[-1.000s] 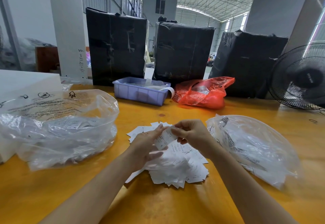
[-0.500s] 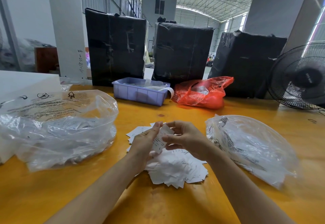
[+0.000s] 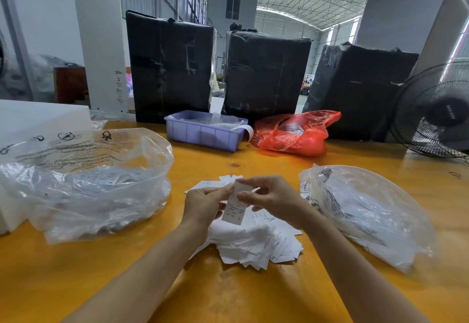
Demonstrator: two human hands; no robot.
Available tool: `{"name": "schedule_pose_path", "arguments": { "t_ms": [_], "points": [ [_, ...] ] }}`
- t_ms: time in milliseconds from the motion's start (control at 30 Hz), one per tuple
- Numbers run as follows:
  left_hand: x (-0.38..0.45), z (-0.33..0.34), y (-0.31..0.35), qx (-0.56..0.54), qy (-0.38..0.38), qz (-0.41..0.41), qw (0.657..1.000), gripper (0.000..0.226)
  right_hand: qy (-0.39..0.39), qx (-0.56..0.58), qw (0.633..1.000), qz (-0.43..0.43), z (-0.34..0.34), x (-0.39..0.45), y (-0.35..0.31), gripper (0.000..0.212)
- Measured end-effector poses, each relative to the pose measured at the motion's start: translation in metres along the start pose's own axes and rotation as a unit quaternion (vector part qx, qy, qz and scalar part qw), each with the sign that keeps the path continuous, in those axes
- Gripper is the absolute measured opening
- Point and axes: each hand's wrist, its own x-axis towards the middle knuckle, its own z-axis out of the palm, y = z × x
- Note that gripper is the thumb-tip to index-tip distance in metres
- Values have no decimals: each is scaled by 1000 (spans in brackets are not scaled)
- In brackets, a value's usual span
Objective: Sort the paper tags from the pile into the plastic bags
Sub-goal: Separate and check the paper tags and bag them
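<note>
A pile of white paper tags lies on the yellow table in front of me. Above it, my left hand and my right hand both pinch one white printed tag, held upright with its print facing me. A clear plastic bag with tags inside sits open at the left. A second clear plastic bag lies at the right, close to my right wrist.
At the back stand a purple plastic bin, a red plastic bag and three black wrapped bales. A black fan stands at the far right. A white box sits behind the left bag.
Both hands have lifted slightly and turned the tag from slanted to upright, its printed face now toward me. The pile and bags have not moved.
</note>
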Motion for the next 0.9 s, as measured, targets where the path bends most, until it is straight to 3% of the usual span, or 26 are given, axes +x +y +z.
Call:
{"name": "schedule_pose_path", "arguments": {
  "t_ms": [133, 267, 333, 567, 667, 767, 900],
  "points": [
    [1, -1, 1, 0, -5, -10, 1000, 14, 35, 31, 999, 10, 0, 2, 3, 30],
    [2, -4, 9, 12, -59, -58, 996, 24, 96, 136, 985, 40, -4, 4, 4, 13],
    [3, -9, 14, 33, -93, -70, 993, 21, 118, 178, 975, 54, -4, 5, 4, 15],
    [9, -22, 30, 92, -115, -51, 988, 10, 130, 195, 970, 60, -3, 2, -6, 10],
    [7, -25, 39, 186, -121, -5, 975, 10, 128, 178, 974, 47, -5, 0, -10, 6],
    [11, -37, 58, 268, -73, 55, 959, 10, 139, 132, 981, 11, -12, -4, -16, 8],
    [17, -93, 98, 323, 130, 167, 922, 7, 200, 47, 977, -58, -50, -9, -19, 11]
  ]
}}
